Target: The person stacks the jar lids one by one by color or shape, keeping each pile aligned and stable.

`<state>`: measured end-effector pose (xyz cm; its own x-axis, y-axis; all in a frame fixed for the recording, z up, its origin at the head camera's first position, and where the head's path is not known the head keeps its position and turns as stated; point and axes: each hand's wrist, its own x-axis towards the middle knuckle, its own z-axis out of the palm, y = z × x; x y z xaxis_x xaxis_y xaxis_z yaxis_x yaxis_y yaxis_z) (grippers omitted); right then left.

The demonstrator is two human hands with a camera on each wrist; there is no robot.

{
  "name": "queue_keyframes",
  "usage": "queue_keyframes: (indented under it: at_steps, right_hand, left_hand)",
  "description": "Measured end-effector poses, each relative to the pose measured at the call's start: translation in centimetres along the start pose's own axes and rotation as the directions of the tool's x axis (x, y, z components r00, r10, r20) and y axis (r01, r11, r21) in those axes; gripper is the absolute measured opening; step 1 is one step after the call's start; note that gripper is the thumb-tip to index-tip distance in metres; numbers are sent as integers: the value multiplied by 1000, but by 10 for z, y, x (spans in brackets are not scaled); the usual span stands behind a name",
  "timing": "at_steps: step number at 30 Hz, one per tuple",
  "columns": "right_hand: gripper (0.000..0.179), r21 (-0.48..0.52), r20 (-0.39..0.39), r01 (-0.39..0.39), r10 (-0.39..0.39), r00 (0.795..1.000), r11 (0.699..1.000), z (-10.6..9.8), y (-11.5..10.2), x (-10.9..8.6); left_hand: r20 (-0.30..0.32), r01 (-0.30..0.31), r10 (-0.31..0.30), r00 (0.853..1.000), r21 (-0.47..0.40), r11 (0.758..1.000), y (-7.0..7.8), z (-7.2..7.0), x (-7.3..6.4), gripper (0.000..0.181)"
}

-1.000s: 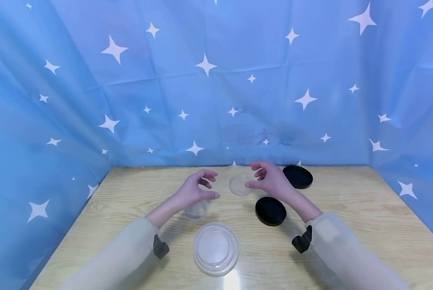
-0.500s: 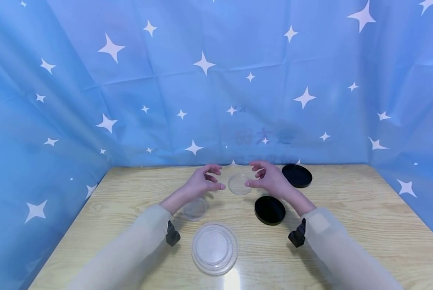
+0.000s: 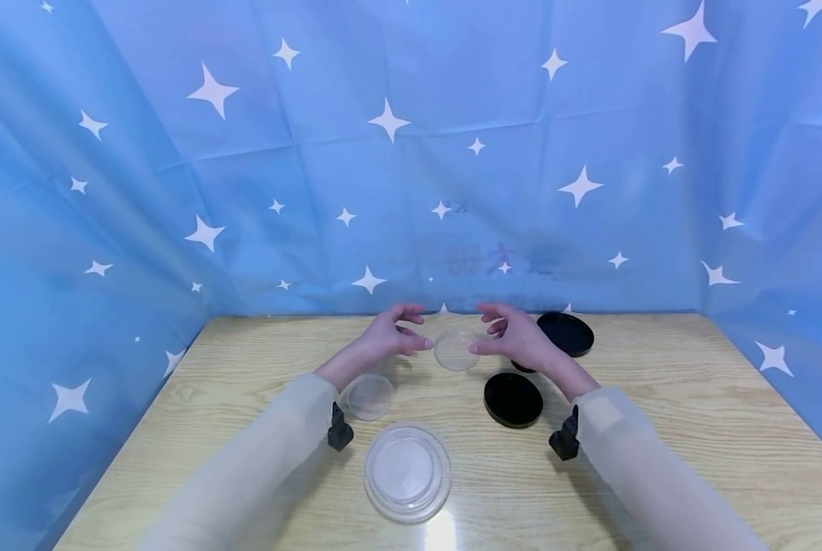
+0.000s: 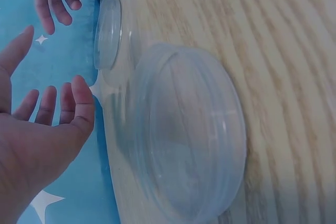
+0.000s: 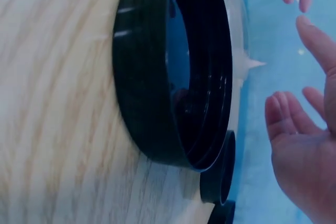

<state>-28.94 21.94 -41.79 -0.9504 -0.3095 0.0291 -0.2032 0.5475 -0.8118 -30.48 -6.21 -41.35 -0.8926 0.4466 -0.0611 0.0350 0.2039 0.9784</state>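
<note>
Two bare hands hung above the far part of the desk (image 3: 693, 428), the left hand (image 3: 392, 335) and the right hand (image 3: 517, 337) facing each other and well apart. On each, the thumb stood away from loosely bent fingers, with nothing clasped between them.

Three round clear pieces showed in the head view. The first, a far clear dish (image 3: 455, 352), lay flat on the desk in the gap between the two hands; the right thumb overlapped its edge from above, though whether it touched could not be told there. The second, a near clear dish (image 3: 370, 397), sat just beside the left cuff, and the left wrist view showed its low wall. The third, a ringed clear piece (image 3: 408, 468), lay closest to the person; whether it was one dish or several stacked could not be made out.

Black dishes numbered three, all on the right: a front black dish (image 3: 513, 400), a rear black dish (image 3: 565, 334) by the desk's far edge, and a middle black dish (image 3: 523, 368) mostly hidden under the right hand. In the right wrist view the nearest stood hollow side up.

Two pale sleeves (image 3: 648, 459) each carried one black wrist device (image 3: 564, 436). Behind hung a blue curtain (image 3: 487, 92) with white stars.
</note>
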Motion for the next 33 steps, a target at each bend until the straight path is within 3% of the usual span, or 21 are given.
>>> queue_keyframes:
  at_steps: [12, 26, 33]
  right_hand:
    - [86, -47, 44, -9, 11, 999, 999, -1, 9, 3]
    - [89, -59, 69, -22, 26, 997, 998, 2, 8, 6]
    - [84, -110, 57, -20, 26, 998, 994, 5, 9, 6]
  left_hand:
    - [7, 68, -68, 998, -53, 996, -4, 7, 12, 73]
    - [27, 80, -80, 996, -25, 996, -13, 8, 16, 76]
    - [23, 58, -59, 998, 40, 997, -17, 11, 22, 78]
